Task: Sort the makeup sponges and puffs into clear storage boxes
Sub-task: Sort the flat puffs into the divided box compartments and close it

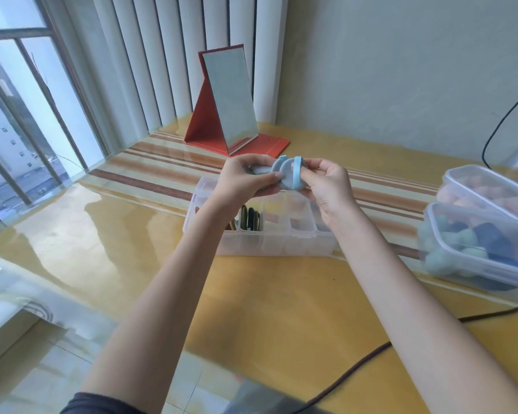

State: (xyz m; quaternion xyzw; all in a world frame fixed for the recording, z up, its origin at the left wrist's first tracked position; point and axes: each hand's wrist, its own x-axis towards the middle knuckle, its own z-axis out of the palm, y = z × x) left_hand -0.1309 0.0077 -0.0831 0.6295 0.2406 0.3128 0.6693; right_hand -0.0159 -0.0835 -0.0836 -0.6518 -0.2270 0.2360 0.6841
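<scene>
Hands held together above the middle of the tabletop (281,294), both gripping pale blue round puffs. Left hand (245,179): fingers and thumb curled round one blue puff (262,169), of which only a greyish edge shows between thumb and fingers. Right hand (326,183): fingertips pinching a second blue puff (287,174), a flat disc turned on edge with a brighter blue ribbon band (296,173) across its back. The two puffs touch each other between the hands.

Directly below the hands, on the tabletop, stands a clear compartment organiser box (266,231) with its lid open; several dividers are visible, and one compartment on its left side holds dark, upright items that cannot be identified. At the right edge of the view lie two clear storage boxes side by side: the nearer storage box (449,264) contains green, teal and dark blue sponges, the farther storage box (461,177) contains orange and pink sponges.

Behind the organiser, near the wall, a folding mirror (231,100) in a red stand is propped upright. A dark cable (356,366) crosses the near right part of the tabletop. A window (21,115) occupies the left of the view.
</scene>
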